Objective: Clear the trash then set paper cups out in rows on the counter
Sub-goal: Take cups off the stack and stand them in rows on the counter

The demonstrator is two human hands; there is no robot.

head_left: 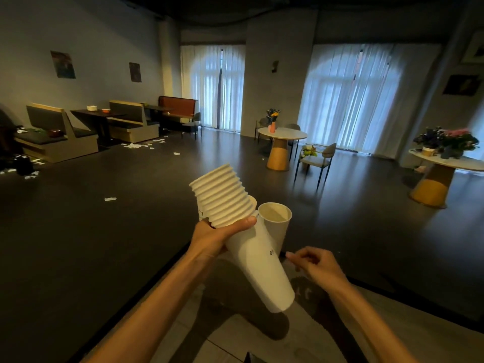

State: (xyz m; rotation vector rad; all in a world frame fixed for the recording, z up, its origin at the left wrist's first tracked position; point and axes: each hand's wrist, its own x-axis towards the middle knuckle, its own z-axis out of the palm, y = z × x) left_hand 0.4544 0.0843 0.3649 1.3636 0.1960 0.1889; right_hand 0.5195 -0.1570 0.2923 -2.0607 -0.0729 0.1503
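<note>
L hand (212, 238) grips the tall stack of nested white paper cups (246, 239), tilted w/ rims far-left, prob. to peel singles off; one white paper cup (275, 222) stands on grey desk (199, 344) just right; R hand (315, 265) loosely curled, holding nothing

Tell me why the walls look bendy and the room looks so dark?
Head view: the wide-angle lens curves the edges; daylight enters only through the curtained windows, so the left hand, its stack of paper cups and the right hand throw shadows on the counter.
</note>
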